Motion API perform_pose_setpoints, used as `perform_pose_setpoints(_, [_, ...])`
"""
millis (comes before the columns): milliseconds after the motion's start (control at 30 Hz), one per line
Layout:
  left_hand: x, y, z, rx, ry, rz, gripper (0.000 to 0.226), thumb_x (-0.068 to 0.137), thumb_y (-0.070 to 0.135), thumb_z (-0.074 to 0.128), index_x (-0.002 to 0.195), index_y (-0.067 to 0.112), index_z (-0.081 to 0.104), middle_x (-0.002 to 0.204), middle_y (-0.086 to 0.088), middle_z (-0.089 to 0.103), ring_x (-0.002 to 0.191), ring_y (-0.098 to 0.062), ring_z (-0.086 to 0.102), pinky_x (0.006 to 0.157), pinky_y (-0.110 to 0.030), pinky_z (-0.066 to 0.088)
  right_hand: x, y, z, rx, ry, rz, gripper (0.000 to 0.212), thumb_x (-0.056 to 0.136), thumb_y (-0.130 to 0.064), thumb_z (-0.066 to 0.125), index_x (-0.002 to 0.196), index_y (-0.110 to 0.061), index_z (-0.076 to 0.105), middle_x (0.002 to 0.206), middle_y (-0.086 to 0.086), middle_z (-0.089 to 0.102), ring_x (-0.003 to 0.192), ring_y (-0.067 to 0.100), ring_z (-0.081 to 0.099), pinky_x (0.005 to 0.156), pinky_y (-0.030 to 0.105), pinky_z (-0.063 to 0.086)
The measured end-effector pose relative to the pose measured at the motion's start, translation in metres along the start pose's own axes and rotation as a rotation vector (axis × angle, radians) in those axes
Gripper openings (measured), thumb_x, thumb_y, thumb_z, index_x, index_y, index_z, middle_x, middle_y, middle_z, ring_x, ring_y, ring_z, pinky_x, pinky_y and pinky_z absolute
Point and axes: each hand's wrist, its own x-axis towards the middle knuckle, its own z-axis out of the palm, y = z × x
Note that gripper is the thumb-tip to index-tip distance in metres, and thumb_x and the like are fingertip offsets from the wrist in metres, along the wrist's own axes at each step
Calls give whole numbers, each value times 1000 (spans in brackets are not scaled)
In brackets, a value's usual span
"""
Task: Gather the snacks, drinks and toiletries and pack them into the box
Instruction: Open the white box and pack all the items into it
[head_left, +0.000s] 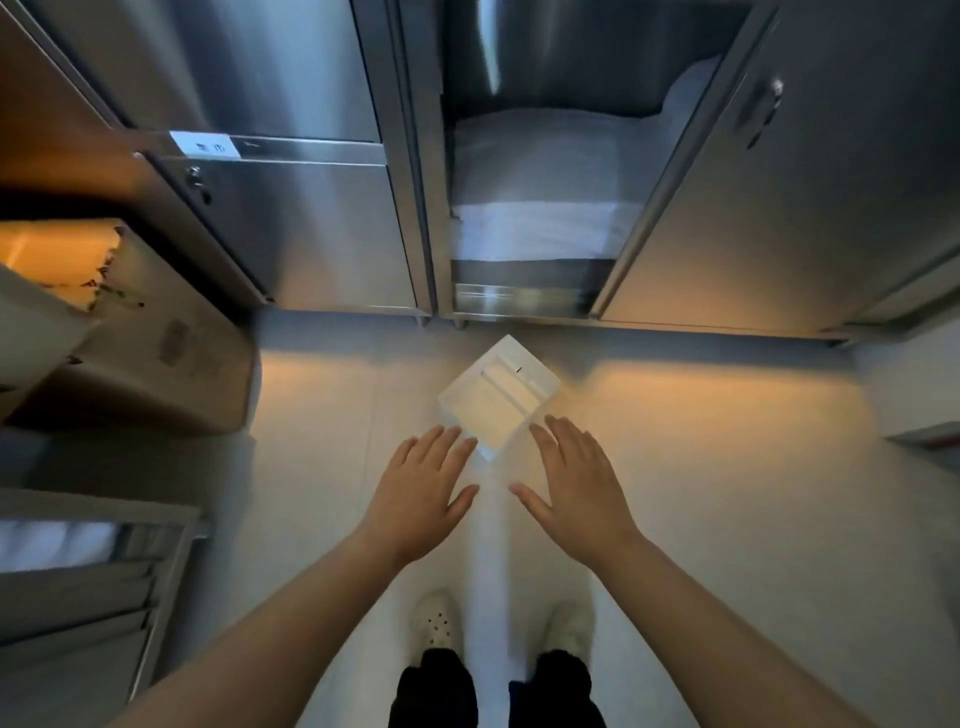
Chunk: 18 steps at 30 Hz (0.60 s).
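A clear plastic box (498, 397) sits on the pale floor, turned corner-on toward me, with nothing visible inside it. My left hand (421, 488) hovers over its near left corner with straight, spread fingers and holds nothing. To the right, my right hand (576, 483) is stretched flat beside the box's near right corner, also holding nothing. Whether either hand touches the box I cannot tell. No snacks, drinks or toiletries show.
Steel cabinets stand ahead; an open one (535, 208) holds stacked white linen. A cardboard carton (156, 358) stands at left, a metal cart (93, 571) with white items at lower left. My two feet in white shoes (436, 621) stand on the floor below.
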Motion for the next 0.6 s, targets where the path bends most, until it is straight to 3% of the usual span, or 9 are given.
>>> perform_pose_setpoints(333, [112, -58, 233, 25, 34, -11, 54, 90, 41, 54, 136, 13, 49, 138, -11, 50, 128, -29, 47, 104, -47, 35, 120, 93, 231, -10, -101, -89, 77, 87, -67, 19, 149, -21, 14, 158, 3, 9, 145, 20, 4, 114, 32, -4])
perform_pose_setpoints(500, [159, -85, 357, 30, 38, -17, 54, 90, 45, 45, 135, 15, 49, 139, -10, 50, 127, -29, 48, 103, -47, 35, 171, 127, 361, -31, -68, -96, 83, 81, -73, 11, 150, -26, 9, 159, -1, 3, 146, 19, 0, 111, 31, -13])
perform_pose_setpoints(600, [185, -106, 426, 47, 10, -48, 60, 94, 51, 26, 144, 20, 34, 150, -5, 33, 139, -25, 29, 112, -44, 19, 199, 145, 434, -44, -34, -89, 85, 80, -74, 12, 150, -26, 7, 159, -2, 3, 146, 19, 1, 103, 27, -23])
